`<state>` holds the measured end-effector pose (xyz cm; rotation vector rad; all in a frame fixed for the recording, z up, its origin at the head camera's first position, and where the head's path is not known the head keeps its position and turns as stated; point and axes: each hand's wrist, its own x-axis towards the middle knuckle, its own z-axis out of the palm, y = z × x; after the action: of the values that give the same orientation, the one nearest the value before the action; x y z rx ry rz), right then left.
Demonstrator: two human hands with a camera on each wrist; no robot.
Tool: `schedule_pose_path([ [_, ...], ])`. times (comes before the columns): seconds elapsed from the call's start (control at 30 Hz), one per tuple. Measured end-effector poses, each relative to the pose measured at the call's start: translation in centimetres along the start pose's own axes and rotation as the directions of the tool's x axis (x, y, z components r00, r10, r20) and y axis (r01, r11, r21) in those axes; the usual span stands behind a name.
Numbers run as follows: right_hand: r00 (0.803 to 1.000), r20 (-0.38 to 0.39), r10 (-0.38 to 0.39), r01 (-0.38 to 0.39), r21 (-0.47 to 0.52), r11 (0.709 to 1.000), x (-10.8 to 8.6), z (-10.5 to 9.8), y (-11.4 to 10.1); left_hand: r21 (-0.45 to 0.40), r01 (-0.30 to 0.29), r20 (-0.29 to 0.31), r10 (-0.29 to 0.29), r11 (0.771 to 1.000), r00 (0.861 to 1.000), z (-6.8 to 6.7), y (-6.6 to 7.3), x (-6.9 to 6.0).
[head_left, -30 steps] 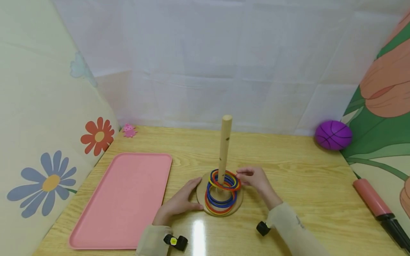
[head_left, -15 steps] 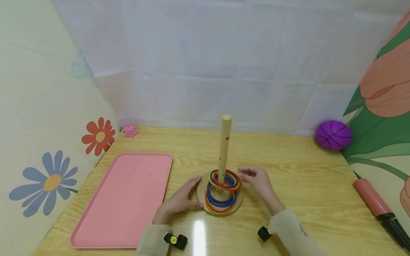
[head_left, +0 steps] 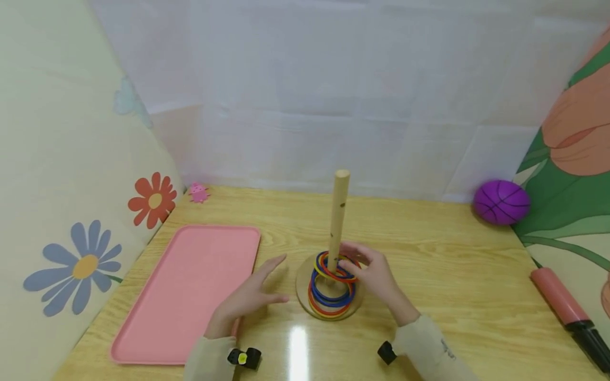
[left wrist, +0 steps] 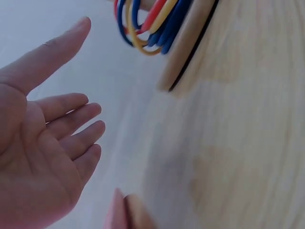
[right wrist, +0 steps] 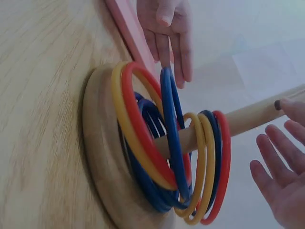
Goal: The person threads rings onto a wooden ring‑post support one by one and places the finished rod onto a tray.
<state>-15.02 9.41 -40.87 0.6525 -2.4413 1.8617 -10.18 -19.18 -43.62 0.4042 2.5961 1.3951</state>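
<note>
An upright wooden post (head_left: 338, 222) rises from a round wooden base (head_left: 303, 290). Several red, yellow and blue rings (right wrist: 171, 125) encircle its lower part, some lying tilted on the base. My left hand (head_left: 245, 299) is held away from the base's left side, fingers straight and thumb spread, holding nothing; its palm shows in the left wrist view. On the other side, my right hand (head_left: 376, 272) reaches over the rings' right edge, thumb and fingers spread beside the post. In the right wrist view these fingers are apart from the rings; whether the thumb touches the post I cannot tell.
A pink tray (head_left: 190, 296) lies on the wooden table (head_left: 452, 296) at left. A small pink toy (head_left: 198, 193) is at the back left corner, a purple ball (head_left: 502, 202) at the back right. A red and black pump (head_left: 562, 307) lies along the right edge.
My left hand has come off the base and moved left. My right hand, earlier beside the top rings, has moved left toward the post with its fingers spread. The rings look unmoved.
</note>
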Motion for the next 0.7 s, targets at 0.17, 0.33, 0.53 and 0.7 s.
schedule_pose_path([
  [0.17,0.999,0.037,-0.025,0.026,-0.024,0.999,-0.1,0.4,-0.4,0.061,-0.037,-0.036,0.040,0.997,0.999,-2.7,-0.3,-1.7],
  [0.33,0.999,0.023,-0.033,0.034,-0.031,0.999,0.0,0.7,-0.7,0.121,-0.003,-0.067,0.011,0.993,0.998,-5.9,-1.1,-4.2],
  [0.53,1.000,0.030,-0.006,0.006,-0.001,1.000,0.1,1.1,-0.9,0.184,0.032,-0.082,-0.018,0.982,0.996,-9.1,-1.9,-7.3],
  [0.7,1.000,0.019,0.018,-0.019,0.035,0.999,0.1,1.2,-1.1,0.238,0.010,-0.096,0.013,0.971,0.995,-11.3,-2.2,-9.1],
])
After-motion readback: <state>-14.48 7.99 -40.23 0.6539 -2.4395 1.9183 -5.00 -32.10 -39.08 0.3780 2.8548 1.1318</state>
